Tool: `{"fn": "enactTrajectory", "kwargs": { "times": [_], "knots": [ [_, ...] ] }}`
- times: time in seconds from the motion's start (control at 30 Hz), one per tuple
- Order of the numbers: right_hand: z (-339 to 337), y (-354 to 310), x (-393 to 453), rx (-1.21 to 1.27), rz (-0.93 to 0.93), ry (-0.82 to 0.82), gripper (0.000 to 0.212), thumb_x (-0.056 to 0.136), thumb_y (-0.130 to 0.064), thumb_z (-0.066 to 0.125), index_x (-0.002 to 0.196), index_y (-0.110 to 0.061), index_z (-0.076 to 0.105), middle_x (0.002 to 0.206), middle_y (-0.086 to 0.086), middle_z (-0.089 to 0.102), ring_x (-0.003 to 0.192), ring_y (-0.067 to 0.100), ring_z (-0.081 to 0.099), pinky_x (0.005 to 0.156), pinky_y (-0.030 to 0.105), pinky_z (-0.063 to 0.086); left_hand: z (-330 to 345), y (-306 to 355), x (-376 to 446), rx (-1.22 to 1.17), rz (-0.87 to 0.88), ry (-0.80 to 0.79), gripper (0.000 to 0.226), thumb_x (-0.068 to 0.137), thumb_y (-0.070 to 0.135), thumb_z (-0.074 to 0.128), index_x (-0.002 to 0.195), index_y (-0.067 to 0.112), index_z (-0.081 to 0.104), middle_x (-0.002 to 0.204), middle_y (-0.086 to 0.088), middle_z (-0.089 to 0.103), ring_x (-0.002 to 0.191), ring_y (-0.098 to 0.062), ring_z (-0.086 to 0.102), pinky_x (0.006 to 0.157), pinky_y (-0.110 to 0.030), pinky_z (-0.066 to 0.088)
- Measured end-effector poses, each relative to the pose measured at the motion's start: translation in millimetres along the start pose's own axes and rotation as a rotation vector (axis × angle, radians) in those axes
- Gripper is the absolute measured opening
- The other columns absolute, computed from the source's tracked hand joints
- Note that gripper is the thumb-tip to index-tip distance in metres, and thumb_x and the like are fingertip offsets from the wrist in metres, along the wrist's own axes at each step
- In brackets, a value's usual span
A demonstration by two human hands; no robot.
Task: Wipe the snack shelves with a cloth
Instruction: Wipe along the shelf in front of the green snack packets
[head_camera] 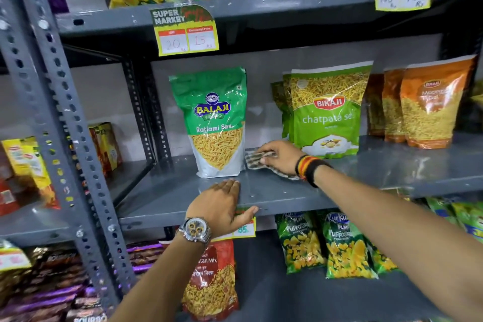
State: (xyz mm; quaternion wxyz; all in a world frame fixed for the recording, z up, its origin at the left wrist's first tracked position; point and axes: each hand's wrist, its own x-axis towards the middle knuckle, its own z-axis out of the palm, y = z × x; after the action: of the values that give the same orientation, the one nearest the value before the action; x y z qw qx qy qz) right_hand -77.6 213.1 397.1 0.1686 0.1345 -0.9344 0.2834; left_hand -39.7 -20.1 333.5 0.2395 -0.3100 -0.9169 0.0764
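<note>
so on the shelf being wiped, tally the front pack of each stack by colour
green: 2, the Balaji Ratlami Sev pack and the Bikaji chatpata sev pack
orange: 1, the moong dal pack
total: 3

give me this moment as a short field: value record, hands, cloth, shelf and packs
right hand: right hand presses the cloth flat on the middle shelf
left hand: left hand rests on the shelf's front edge, holding nothing
cloth position: in the gap between the Balaji pack and the Bikaji pack
packs: both upright; orange packs further right
wrists: watch on left, bands on right
</note>
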Motion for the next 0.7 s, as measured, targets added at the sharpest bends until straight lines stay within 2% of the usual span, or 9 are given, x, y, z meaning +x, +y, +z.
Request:
{"fn": "enactTrajectory", "kwargs": {
  "times": [0.1, 0.17, 0.23, 0.3, 0.37, 0.43, 0.57, 0.63, 0.7],
  "knots": [
    [25.5, 2.1, 25.5, -0.059, 0.043, -0.081, 0.030, 0.085, -0.019, 0.068, 0.114, -0.025, 0.071, 0.123, 0.003, 0.069, 0.113, 0.023, 0.063, 0.097, 0.030, 0.049, 0.7, -1.2, 0.0, -0.002, 0.010, 0.005, 0.086, 0.093, 0.077, 0.025, 0.139, 0.008, 0.048, 0.140, -0.012, 0.058, 0.126, -0.029, 0.055, 0.098, -0.039, 0.047],
    [34.7, 4.7, 31.2, -0.121, 0.009, -0.151, 0.031, 0.088, -0.018, 0.062, 0.118, -0.024, 0.067, 0.130, 0.005, 0.063, 0.121, 0.025, 0.058, 0.102, 0.034, 0.046, 1.5, -2.1, -0.3, -0.001, 0.022, 0.011, 0.089, 0.093, 0.077, 0.024, 0.143, 0.007, 0.044, 0.145, -0.013, 0.054, 0.132, -0.029, 0.051, 0.104, -0.038, 0.044],
    [28.2, 4.1, 31.3, -0.195, -0.054, -0.268, 0.032, 0.091, -0.014, 0.057, 0.122, -0.022, 0.063, 0.136, 0.008, 0.056, 0.131, 0.024, 0.048, 0.109, 0.037, 0.039, 3.1, -3.7, 0.2, -0.009, 0.032, 0.026, 0.090, 0.093, 0.077, 0.023, 0.143, 0.005, 0.045, 0.144, -0.014, 0.055, 0.133, -0.030, 0.050, 0.105, -0.038, 0.043],
    [11.8, 0.6, 28.6, -0.186, -0.069, -0.372, 0.032, 0.092, -0.011, 0.057, 0.122, -0.019, 0.063, 0.132, 0.004, 0.057, 0.128, 0.019, 0.048, 0.110, 0.034, 0.037, 5.6, -4.9, 1.4, -0.028, 0.042, 0.037, 0.092, 0.091, 0.079, 0.019, 0.137, 0.005, 0.049, 0.138, -0.014, 0.058, 0.128, -0.031, 0.053, 0.102, -0.040, 0.045],
    [1.4, 4.3, 33.3, -0.130, -0.040, -0.298, 0.030, 0.092, -0.009, 0.057, 0.120, -0.018, 0.066, 0.126, -0.002, 0.060, 0.119, 0.014, 0.054, 0.107, 0.030, 0.040, 7.4, -5.5, 2.4, -0.039, 0.043, 0.050, 0.095, 0.089, 0.081, 0.013, 0.130, 0.005, 0.053, 0.131, -0.013, 0.061, 0.122, -0.031, 0.057, 0.096, -0.042, 0.048],
    [5.0, 9.8, 36.1, -0.081, -0.005, -0.192, 0.029, 0.091, -0.012, 0.060, 0.117, -0.022, 0.068, 0.128, 0.000, 0.063, 0.119, 0.017, 0.057, 0.103, 0.028, 0.043, 7.3, -5.3, 2.3, -0.042, 0.038, 0.044, 0.100, 0.086, 0.082, 0.007, 0.129, 0.005, 0.054, 0.129, -0.013, 0.062, 0.120, -0.032, 0.057, 0.094, -0.042, 0.050],
    [35.2, 17.6, 28.0, -0.171, -0.004, -0.091, 0.030, 0.091, -0.025, 0.060, 0.121, -0.028, 0.066, 0.136, 0.001, 0.060, 0.126, 0.022, 0.054, 0.107, 0.033, 0.041, 5.0, -5.0, 2.2, -0.031, 0.036, 0.034, 0.107, 0.083, 0.084, 0.000, 0.136, 0.005, 0.049, 0.137, -0.015, 0.058, 0.127, -0.032, 0.054, 0.102, -0.043, 0.048],
    [29.9, 12.6, 13.9, -0.118, -0.079, -0.140, 0.031, 0.092, -0.026, 0.061, 0.122, -0.027, 0.066, 0.128, 0.002, 0.061, 0.122, 0.019, 0.055, 0.106, 0.033, 0.042, 3.7, -5.0, 1.9, -0.024, 0.032, 0.031, 0.107, 0.083, 0.083, 0.001, 0.139, 0.004, 0.047, 0.142, -0.015, 0.055, 0.130, -0.032, 0.052, 0.105, -0.042, 0.046],
    [12.0, 10.5, -7.2, -0.025, -0.120, -0.305, 0.031, 0.092, -0.028, 0.063, 0.122, -0.027, 0.066, 0.121, -0.003, 0.060, 0.114, 0.011, 0.057, 0.102, 0.024, 0.042, 3.0, -4.9, 1.4, -0.018, 0.036, 0.026, 0.107, 0.083, 0.083, 0.002, 0.140, 0.004, 0.047, 0.143, -0.015, 0.055, 0.131, -0.032, 0.051, 0.105, -0.042, 0.045]
  ]
}}
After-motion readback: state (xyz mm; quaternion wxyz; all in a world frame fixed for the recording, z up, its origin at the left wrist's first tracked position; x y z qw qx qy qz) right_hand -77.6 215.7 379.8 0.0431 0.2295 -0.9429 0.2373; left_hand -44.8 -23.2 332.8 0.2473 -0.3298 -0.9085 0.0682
